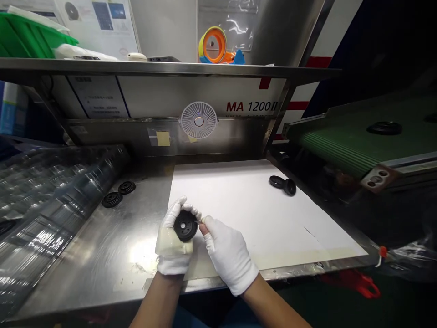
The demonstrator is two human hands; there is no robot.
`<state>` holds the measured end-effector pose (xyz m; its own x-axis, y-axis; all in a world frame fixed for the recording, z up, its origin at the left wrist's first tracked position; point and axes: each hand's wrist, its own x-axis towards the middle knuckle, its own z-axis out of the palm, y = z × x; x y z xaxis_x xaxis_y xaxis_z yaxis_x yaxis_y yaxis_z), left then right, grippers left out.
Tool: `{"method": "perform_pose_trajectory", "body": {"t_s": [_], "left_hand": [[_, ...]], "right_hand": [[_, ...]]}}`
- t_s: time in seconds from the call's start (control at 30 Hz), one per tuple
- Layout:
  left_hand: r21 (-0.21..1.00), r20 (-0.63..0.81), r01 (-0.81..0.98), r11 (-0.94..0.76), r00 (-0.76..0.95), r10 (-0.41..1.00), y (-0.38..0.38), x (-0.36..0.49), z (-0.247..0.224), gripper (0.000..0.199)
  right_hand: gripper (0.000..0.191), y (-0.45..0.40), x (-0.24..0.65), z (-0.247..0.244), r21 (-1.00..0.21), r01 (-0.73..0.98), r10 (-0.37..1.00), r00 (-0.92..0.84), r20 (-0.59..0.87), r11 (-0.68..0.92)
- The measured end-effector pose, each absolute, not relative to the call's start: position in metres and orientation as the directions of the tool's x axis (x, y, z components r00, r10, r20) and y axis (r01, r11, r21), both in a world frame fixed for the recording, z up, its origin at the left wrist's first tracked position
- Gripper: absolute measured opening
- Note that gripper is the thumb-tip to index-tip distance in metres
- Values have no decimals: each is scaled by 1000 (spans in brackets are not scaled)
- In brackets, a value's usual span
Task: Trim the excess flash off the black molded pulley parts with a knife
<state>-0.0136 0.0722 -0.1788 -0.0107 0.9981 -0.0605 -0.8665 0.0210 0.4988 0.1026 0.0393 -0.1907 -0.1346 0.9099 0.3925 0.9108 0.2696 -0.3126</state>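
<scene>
Plastic film lies bunched at the far left, clear and shiny, beside a stainless steel bench; two black ribbed discs rest on the steel near it, almost touching each other; the left hand, in a white cotton glove with a translucent band across the palm, is curled and grasping a black moulded disc, its centre hole facing up, above the bench near the corner of a white sheet; the right hand, gloved too, is closed in a pinch, with its fingertips holding a thin pointed tool against the disc's rim; a touching pair of black discs lies on the sheet's far right side; beyond, a green ribbed conveyor belt carries another black disc.
</scene>
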Motion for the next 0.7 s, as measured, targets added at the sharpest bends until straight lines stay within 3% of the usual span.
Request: {"method": "perform_pose_trajectory", "body": {"t_s": [0.2, 0.57, 0.7], "left_hand": [[456, -88, -890, 18, -25, 996, 74, -13, -182, 15], [487, -9, -852, -191, -223, 975, 77, -9, -186, 22], [546, -66, -835, 68, 38, 997, 72, -22, -183, 39]], "right_hand": [[20, 31, 99, -195, -337, 910, 929, -119, 349, 243], [21, 18, 77, -205, -414, 872, 931, -112, 349, 260], [20, 21, 86, -202, -421, 863, 927, -127, 354, 279]]}}
